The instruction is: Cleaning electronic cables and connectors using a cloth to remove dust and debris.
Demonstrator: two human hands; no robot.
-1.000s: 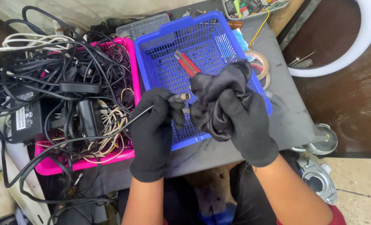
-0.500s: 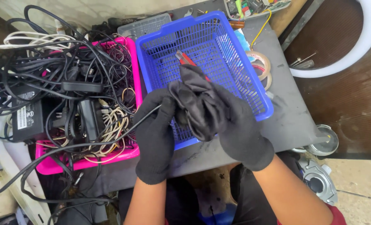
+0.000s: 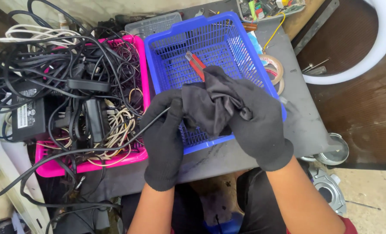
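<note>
My left hand pinches a thin black cable at its end; my right hand is clenched on a bunched black cloth. Best to keep the cloth wrapped snug round the cable tip (I cannot see the tip itself). Both meet between my hands, over the blue basket's near rim; red-handled pliers lie beyond.

The person is wearing black knit gloves on the left hand and right hand, forearms showing bare below the cuffs.
</note>
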